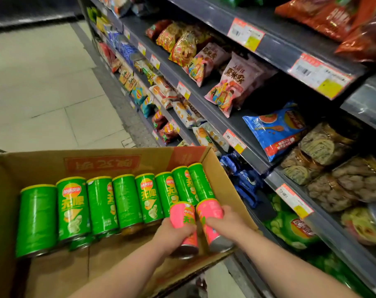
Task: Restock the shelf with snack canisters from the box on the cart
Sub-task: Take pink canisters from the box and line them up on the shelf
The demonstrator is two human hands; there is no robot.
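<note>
While reaching into the cardboard box (32,166), the left hand (174,232) grips one pink snack canister (181,214) and the right hand (223,222) grips a second pink canister (210,209), at the box's near right corner beside green canisters (127,201). Pickup seems underway; next, lift both toward the shelf (210,112).

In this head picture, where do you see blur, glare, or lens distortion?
Head view: the wide lens bends the shelf edges; the dark top-left corner is smeared; glare shows on the red bags; the green canisters and pink canisters look fairly sharp.
</note>
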